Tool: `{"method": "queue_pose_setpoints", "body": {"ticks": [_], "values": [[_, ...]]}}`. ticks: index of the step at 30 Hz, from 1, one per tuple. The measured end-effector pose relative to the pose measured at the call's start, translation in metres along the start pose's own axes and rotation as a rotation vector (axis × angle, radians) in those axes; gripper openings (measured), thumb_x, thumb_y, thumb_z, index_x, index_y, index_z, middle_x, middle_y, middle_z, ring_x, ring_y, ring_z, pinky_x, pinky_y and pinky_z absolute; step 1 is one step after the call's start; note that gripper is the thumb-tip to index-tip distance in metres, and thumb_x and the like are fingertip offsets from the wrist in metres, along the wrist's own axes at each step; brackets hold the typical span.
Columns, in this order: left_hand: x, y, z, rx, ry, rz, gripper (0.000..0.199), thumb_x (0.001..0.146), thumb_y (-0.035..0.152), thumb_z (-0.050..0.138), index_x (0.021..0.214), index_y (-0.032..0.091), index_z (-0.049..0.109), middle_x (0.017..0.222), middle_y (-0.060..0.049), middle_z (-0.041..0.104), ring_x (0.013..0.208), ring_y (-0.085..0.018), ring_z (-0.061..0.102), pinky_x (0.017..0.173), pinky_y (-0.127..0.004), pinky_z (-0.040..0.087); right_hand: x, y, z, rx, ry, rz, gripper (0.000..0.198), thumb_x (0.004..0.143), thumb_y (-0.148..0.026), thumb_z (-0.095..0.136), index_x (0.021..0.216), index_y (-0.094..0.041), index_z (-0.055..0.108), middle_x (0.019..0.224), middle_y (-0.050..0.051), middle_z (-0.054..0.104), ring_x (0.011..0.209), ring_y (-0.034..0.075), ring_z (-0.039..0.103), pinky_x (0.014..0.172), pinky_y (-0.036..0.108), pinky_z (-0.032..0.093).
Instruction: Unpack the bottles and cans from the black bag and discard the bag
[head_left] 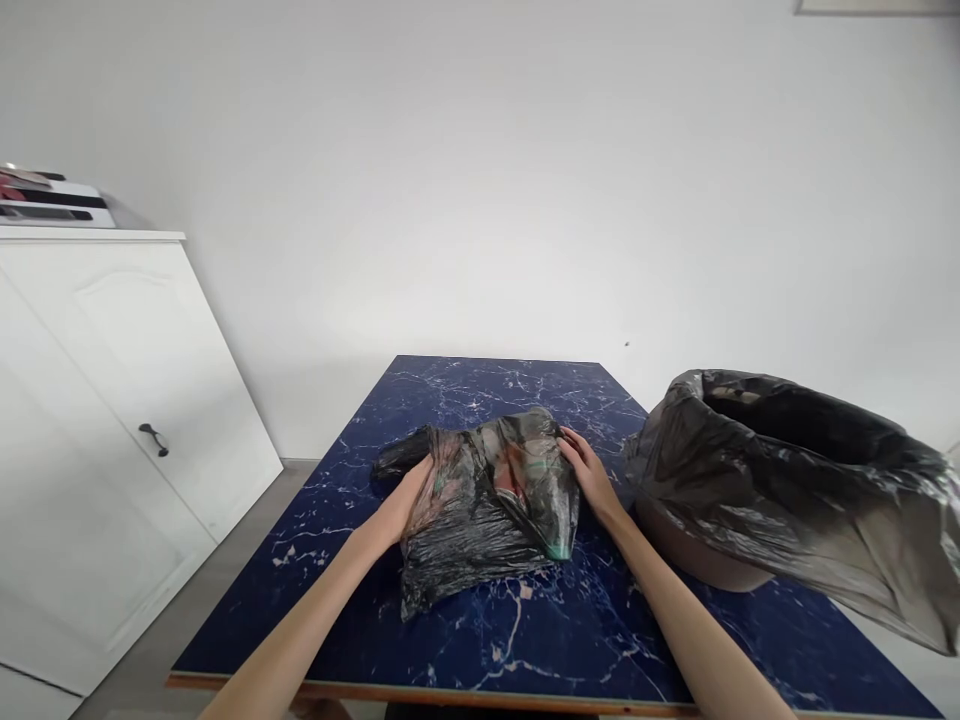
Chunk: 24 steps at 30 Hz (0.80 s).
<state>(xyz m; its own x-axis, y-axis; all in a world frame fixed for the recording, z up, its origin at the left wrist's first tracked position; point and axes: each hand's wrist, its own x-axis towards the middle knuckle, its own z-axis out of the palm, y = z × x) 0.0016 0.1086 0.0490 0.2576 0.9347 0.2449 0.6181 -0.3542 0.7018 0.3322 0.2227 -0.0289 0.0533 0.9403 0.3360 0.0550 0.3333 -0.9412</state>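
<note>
A thin black plastic bag (480, 545) lies crumpled on the blue marbled table (442, 390). Through its film show red, pale and green-edged contents whose kind I cannot make out. My left hand (415, 495) is at the bag's left side, its fingers reaching under the film and showing only as a blurred pinkish shape. On the opposite side, my right hand (587, 473) has its bent fingers closed against the bag's right edge, with the fingertips partly over the plastic. A dark twisted end of the bag (397, 457) sticks out beyond my left hand.
To the right stands a bin (697, 545) lined with a large black bin liner (750, 480), its mouth open and one side draping past the table. A white cabinet (112, 420) with a dark handle is at the left, bearing several items. A white wall (480, 200) rises behind.
</note>
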Motion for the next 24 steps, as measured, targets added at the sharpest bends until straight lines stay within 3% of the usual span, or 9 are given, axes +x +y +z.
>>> {"method": "queue_pose_setpoints", "body": {"ticks": [3, 8, 10, 12, 14, 16, 20, 24], "values": [[-0.009, 0.005, -0.027, 0.077, 0.069, -0.066, 0.065, 0.098, 0.063, 0.059, 0.148, 0.022, 0.061, 0.133, -0.018, 0.075, 0.120, -0.038, 0.073, 0.101, -0.052, 0.059, -0.001, 0.006, 0.002, -0.013, 0.019, 0.031, 0.070, 0.083, -0.077, 0.069, 0.132, -0.027, 0.073, 0.139, 0.011, 0.073, 0.134, 0.034, 0.065, 0.116, 0.050, 0.050], [-0.050, 0.011, -0.082, 0.069, 0.267, -0.189, 0.071, 0.100, 0.067, 0.055, 0.155, 0.024, 0.047, 0.142, -0.017, 0.071, 0.093, -0.029, 0.081, 0.083, -0.042, 0.065, -0.002, 0.009, 0.000, -0.027, 0.042, 0.061, 0.071, 0.082, -0.078, 0.069, 0.129, -0.025, 0.073, 0.136, 0.012, 0.074, 0.133, 0.034, 0.065, 0.115, 0.050, 0.050], [-0.068, 0.013, -0.102, 0.061, 0.366, -0.244, 0.073, 0.098, 0.070, 0.056, 0.153, 0.022, 0.048, 0.110, -0.011, 0.083, 0.067, -0.025, 0.078, 0.069, -0.039, 0.064, -0.004, 0.007, 0.000, -0.031, 0.039, 0.069, 0.072, 0.082, -0.079, 0.069, 0.130, -0.025, 0.073, 0.136, 0.012, 0.074, 0.133, 0.035, 0.065, 0.115, 0.050, 0.050], [-0.081, 0.017, -0.121, 0.105, 0.505, -0.274, 0.073, 0.097, 0.072, 0.057, 0.147, 0.020, 0.052, 0.072, 0.000, 0.077, 0.052, -0.024, 0.071, 0.063, -0.038, 0.062, -0.007, 0.003, 0.001, -0.033, 0.026, 0.073, 0.072, 0.083, -0.079, 0.068, 0.131, -0.024, 0.072, 0.139, 0.012, 0.073, 0.135, 0.036, 0.063, 0.116, 0.050, 0.049], [-0.089, 0.023, -0.137, 0.185, 0.647, -0.292, 0.067, 0.095, 0.072, 0.059, 0.140, 0.022, 0.058, 0.059, 0.005, 0.069, 0.052, -0.024, 0.070, 0.068, -0.037, 0.061, -0.010, -0.001, 0.001, -0.033, 0.002, 0.071, 0.071, 0.085, -0.078, 0.067, 0.133, -0.025, 0.072, 0.144, 0.011, 0.070, 0.139, 0.035, 0.060, 0.118, 0.048, 0.048], [-0.090, 0.030, -0.149, 0.289, 0.733, -0.325, 0.060, 0.094, 0.072, 0.060, 0.131, 0.025, 0.064, 0.060, 0.005, 0.071, 0.057, -0.023, 0.072, 0.077, -0.037, 0.060, -0.013, -0.004, 0.002, -0.033, -0.020, 0.064, 0.070, 0.087, -0.077, 0.066, 0.135, -0.026, 0.071, 0.148, 0.009, 0.068, 0.143, 0.034, 0.057, 0.119, 0.046, 0.047], [-0.082, 0.046, -0.165, 0.474, 0.815, -0.371, 0.047, 0.092, 0.070, 0.062, 0.113, 0.029, 0.071, 0.063, 0.006, 0.073, 0.064, -0.025, 0.075, 0.093, -0.040, 0.057, -0.015, -0.004, 0.001, -0.037, -0.035, 0.063, 0.070, 0.088, -0.076, 0.065, 0.137, -0.026, 0.069, 0.148, 0.010, 0.068, 0.145, 0.034, 0.056, 0.119, 0.046, 0.047], [-0.068, 0.048, -0.167, 0.477, 0.872, -0.343, 0.046, 0.089, 0.068, 0.069, 0.113, 0.028, 0.071, 0.070, 0.005, 0.076, 0.066, -0.024, 0.077, 0.099, -0.041, 0.056, -0.013, 0.001, 0.001, -0.041, -0.033, 0.073, 0.070, 0.087, -0.076, 0.067, 0.136, -0.026, 0.069, 0.145, 0.010, 0.070, 0.142, 0.034, 0.059, 0.116, 0.046, 0.050]]}}
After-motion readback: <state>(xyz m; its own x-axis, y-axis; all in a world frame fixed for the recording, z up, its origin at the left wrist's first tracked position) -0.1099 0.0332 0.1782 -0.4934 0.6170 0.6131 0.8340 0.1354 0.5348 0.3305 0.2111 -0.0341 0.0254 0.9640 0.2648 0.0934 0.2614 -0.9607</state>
